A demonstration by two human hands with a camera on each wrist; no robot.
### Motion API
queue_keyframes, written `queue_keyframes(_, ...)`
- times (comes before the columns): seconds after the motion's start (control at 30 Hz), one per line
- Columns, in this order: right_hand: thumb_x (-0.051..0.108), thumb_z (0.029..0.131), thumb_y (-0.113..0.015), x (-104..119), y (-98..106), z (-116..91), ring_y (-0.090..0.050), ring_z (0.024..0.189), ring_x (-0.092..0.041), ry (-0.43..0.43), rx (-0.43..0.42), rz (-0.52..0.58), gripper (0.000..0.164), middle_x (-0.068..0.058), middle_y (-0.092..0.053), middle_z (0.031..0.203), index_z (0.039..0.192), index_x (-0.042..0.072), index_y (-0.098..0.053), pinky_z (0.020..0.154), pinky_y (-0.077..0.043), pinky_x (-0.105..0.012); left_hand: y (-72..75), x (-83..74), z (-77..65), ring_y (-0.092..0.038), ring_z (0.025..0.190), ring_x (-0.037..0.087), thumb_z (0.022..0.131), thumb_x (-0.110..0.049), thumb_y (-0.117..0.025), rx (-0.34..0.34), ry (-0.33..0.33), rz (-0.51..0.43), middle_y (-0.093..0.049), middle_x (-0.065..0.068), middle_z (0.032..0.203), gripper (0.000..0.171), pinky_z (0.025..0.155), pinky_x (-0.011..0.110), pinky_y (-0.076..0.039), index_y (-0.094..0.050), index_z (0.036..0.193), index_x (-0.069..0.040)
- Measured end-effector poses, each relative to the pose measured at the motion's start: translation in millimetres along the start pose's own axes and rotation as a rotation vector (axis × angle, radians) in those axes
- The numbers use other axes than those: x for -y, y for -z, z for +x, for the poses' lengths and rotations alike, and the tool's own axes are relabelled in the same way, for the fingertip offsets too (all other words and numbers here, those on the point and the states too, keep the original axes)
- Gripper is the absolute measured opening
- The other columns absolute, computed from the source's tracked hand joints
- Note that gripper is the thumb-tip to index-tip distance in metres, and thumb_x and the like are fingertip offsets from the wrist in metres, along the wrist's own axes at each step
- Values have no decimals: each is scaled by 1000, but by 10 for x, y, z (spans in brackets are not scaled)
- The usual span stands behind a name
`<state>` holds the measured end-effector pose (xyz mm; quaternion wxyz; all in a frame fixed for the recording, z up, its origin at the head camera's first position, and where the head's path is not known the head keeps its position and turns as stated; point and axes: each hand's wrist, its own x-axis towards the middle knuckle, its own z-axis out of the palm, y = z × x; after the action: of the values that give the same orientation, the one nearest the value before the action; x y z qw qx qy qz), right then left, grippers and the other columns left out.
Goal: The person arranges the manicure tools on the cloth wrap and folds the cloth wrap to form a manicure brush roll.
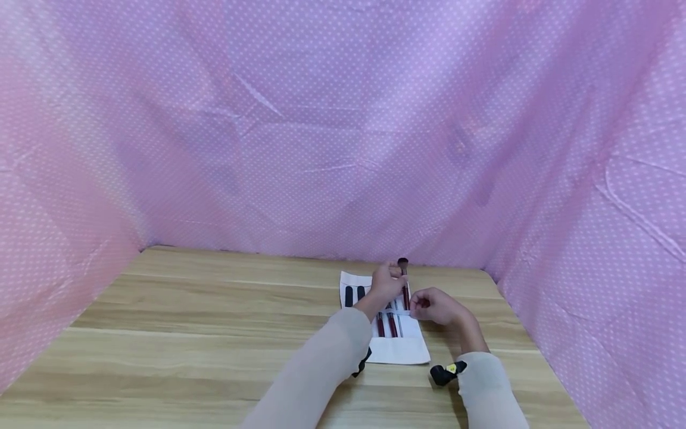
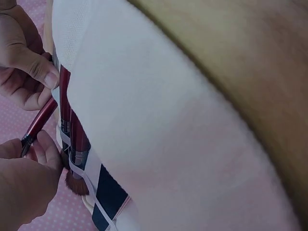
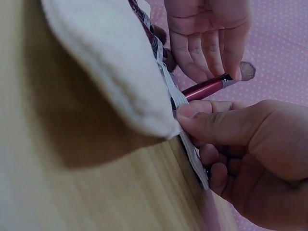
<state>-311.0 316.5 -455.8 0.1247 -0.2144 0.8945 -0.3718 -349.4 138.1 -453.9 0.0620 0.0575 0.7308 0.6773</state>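
Note:
A white fabric brush roll point(image 1: 399, 353) lies unrolled on the table, with a white elastic band point(image 3: 168, 79) across it. My left hand point(image 1: 387, 283) pinches a makeup brush point(image 3: 206, 89) near its bristles. Its red handle slants down to the elastic at the roll's right edge, bristles pointing away from me. Thumb and forefinger of my right hand point(image 1: 439, 305) pinch the elastic at that same edge, beside the handle's end. More red-handled brushes point(image 2: 77, 134) sit under the band to the left. My left hand and forearm hide part of the roll in the head view.
Two black strip-shaped pieces point(image 1: 349, 296) show at the roll's left side. The wood-grain table point(image 1: 214, 333) reaches back to a pink dotted cloth point(image 1: 321, 149), which also hangs at both sides. A black device point(image 1: 446, 373) is strapped at the right wrist.

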Motion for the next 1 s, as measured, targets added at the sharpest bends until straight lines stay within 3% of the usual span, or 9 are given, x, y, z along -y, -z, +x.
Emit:
queue_keyframes(0.33, -4, 93, -64, 27, 6, 22, -57, 75, -16, -25, -6, -21, 10, -3, -64, 82, 90, 4, -68, 66, -49, -24, 2, 19, 32, -66, 90, 18, 97, -1, -68, 29, -111, 148, -69, 6, 101, 61, 74, 28, -57, -45, 152, -11)
queue_keyframes(0.67, -3, 92, -65, 17, 13, 22, -57, 76, -17, -32, -19, -26, 9, -4, -64, 82, 91, 5, -68, 67, -49, -25, -14, 64, 102, -63, 85, 14, 97, -1, -67, 97, -98, 241, -67, 3, 101, 66, 74, 29, -56, -42, 156, -15)
queue_keyframes(0.87, -3, 93, -63, 20, 8, 18, -56, 77, -17, -28, -17, -22, 9, -3, -63, 83, 92, 5, -67, 67, -49, -25, 14, 61, 131, -62, 85, 13, 97, -4, -68, 137, -86, 304, -66, 1, 99, 67, 75, 27, -55, -39, 157, -11)
queue_keyframes(1.0, -3, 93, -64, 18, -4, 19, -57, 78, -18, -22, -20, -16, 8, -4, -62, 83, 92, 5, -67, 67, -49, -25, 55, 37, 122, -65, 88, 16, 96, -5, -70, 162, -100, 344, -71, 5, 100, 61, 78, 28, -56, -45, 152, -5)
